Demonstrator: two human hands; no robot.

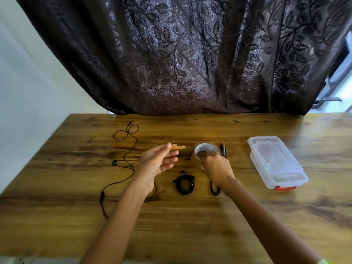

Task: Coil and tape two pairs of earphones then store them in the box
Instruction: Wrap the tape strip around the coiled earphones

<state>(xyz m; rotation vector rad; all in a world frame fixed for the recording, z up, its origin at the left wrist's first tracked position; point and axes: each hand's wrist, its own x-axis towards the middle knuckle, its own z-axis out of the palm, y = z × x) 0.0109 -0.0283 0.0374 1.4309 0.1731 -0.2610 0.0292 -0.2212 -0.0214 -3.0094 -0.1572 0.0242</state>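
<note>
L grip (158,161) pinches tape strip (179,147), sticky & floppy; R grip (217,168) curls round tape roll (205,149). Coiled earphones (184,184): light, springy, prob best pinched across bundle.

We register daylight entering through the window (341,73) at the right edge, beside the dark curtain (190,54). The table (171,235) is moderately and evenly lit, with soft shadows beside the forearms. The right hand (217,168), the tape roll (206,150) it grips and the box (276,161) show motion blur. Wide-angle distortion bends the table edges and the curtain at the corners.
</note>
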